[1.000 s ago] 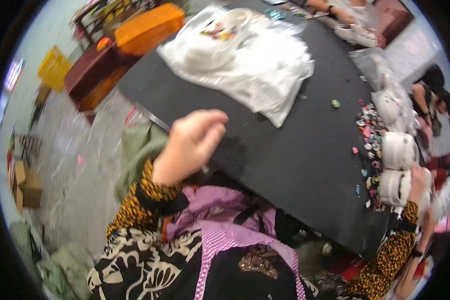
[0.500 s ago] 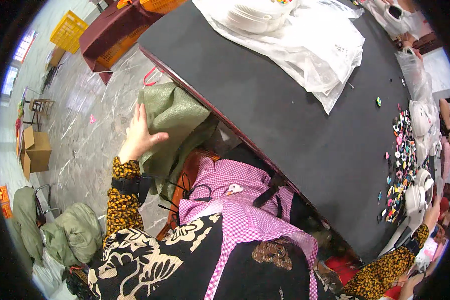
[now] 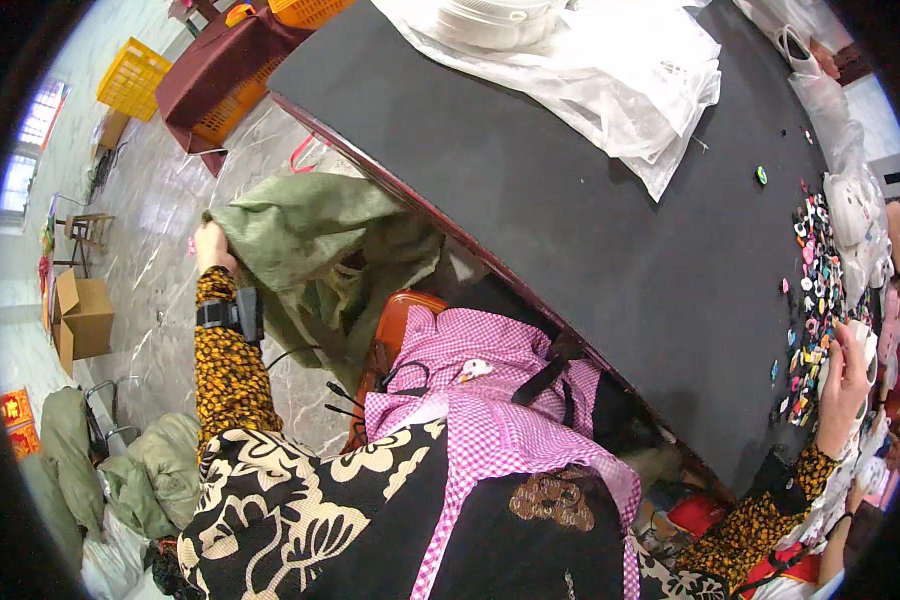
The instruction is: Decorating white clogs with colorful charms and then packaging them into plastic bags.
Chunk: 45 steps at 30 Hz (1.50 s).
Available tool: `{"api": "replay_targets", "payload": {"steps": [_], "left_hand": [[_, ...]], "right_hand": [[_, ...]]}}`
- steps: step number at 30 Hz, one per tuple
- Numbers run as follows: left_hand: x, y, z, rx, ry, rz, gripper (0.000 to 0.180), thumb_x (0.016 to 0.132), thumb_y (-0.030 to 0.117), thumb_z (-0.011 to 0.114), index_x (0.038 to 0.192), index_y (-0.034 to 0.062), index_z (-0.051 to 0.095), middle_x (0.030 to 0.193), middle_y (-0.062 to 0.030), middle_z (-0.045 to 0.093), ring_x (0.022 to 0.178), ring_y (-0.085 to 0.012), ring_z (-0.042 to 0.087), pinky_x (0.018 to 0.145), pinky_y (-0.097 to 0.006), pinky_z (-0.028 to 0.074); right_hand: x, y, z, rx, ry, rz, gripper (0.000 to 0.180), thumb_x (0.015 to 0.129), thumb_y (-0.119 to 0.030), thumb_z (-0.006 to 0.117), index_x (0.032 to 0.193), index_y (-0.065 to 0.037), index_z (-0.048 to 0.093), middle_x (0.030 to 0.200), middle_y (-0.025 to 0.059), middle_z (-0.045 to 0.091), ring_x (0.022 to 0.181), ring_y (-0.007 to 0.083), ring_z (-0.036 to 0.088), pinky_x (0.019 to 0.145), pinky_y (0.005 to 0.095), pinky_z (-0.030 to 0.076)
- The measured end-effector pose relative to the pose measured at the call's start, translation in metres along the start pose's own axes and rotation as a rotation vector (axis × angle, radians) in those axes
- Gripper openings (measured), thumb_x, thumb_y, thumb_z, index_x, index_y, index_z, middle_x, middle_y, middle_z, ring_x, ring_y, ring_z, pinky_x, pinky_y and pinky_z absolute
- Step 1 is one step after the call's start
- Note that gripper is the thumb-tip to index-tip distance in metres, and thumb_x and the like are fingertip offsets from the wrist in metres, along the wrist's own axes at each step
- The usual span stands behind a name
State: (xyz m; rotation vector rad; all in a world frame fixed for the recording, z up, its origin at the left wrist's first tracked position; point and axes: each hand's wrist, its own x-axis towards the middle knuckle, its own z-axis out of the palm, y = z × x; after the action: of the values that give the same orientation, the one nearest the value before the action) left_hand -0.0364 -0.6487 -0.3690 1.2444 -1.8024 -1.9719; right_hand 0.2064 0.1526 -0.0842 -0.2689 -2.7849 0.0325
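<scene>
At the left, beside the table's edge, my left hand [image 3: 213,248] is closed on the rim of a green woven sack [image 3: 300,215], whose mouth is pulled wide and whose lower part hangs by the chair. Over the table's right edge, my right hand [image 3: 844,385] is raised with its fingers stretched out and nothing visible in them. Just behind it shows part of a white shoe [image 3: 871,350], mostly hidden by the hand. Left of that hand, many small colourful charms [image 3: 805,300] lie scattered on the dark tabletop [image 3: 570,240].
A white plastic bag [image 3: 660,90] with white shoes [image 3: 500,22] lies at the table's far side. Bagged white shoes [image 3: 850,215] line the right edge, with people beyond. On the left are a cardboard box [image 3: 83,318], green sacks [image 3: 155,470] and a yellow crate [image 3: 131,78].
My left hand, open before, has moved left and closed on the sack's rim, spreading the sack outward. My right hand has come away from the white shoe and lifted, fingers extended.
</scene>
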Motion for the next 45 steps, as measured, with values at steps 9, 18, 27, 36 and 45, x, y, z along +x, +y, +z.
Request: {"api": "replay_targets", "payload": {"steps": [9,18,27,36,45], "left_hand": [[0.03,0.048,-0.063,-0.151,0.114,0.131,0.022,0.081,0.008,0.061,0.098,-0.0054,0.061,0.098,-0.0181,0.066,0.09,-0.0322,0.065,0.08,-0.048,0.053],[-0.055,0.046,-0.013,1.26,0.334,1.182,0.046,0.078,0.005,0.053,0.124,0.0001,0.051,0.122,-0.0197,0.056,0.113,-0.0311,0.054,0.098,-0.041,0.041],[-0.153,-0.052,0.09,1.159,-1.238,0.687,0.016,0.088,0.013,0.054,0.092,0.0002,0.063,0.084,-0.0179,0.065,0.072,-0.0277,0.063,0.065,-0.038,0.05],[-0.112,-0.122,0.317,1.8,-1.056,0.625,0.024,0.085,0.024,0.057,0.094,0.0039,0.067,0.088,-0.0188,0.067,0.08,-0.0341,0.064,0.067,-0.04,0.052],[-0.174,-0.113,0.465,1.594,-1.292,0.968,0.025,0.084,0.024,0.057,0.094,0.0037,0.067,0.089,-0.0191,0.067,0.081,-0.0344,0.064,0.068,-0.04,0.052]], "right_hand": [[0.0,-0.025,0.009,0.058,-0.011,-0.01,0.023,0.095,-0.005,0.053,0.115,0.003,0.061,0.11,0.0109,0.066,0.101,0.0173,0.062,0.089,0.0281,0.046],[-0.026,-0.106,0.025,0.186,-0.085,-0.094,0.02,0.09,0.001,0.055,0.108,0.004,0.062,0.103,0.0142,0.065,0.095,0.0238,0.063,0.085,0.031,0.048],[-0.035,-0.151,0.064,0.207,-0.113,-0.214,0.014,0.08,-0.01,0.066,0.093,-0.005,0.065,0.093,0.0117,0.065,0.086,0.0283,0.062,0.077,0.0376,0.049],[-0.049,-0.151,0.06,0.205,-0.324,-0.11,0.051,0.076,-0.025,0.072,0.12,-0.008,0.054,0.116,0.0143,0.049,0.105,0.0299,0.051,0.088,0.04,0.042],[-0.071,-0.167,0.069,0.181,-0.289,-0.049,0.057,0.078,-0.025,0.07,0.129,-0.011,0.05,0.125,0.0133,0.044,0.114,0.0289,0.047,0.09,0.0405,0.04]]}}
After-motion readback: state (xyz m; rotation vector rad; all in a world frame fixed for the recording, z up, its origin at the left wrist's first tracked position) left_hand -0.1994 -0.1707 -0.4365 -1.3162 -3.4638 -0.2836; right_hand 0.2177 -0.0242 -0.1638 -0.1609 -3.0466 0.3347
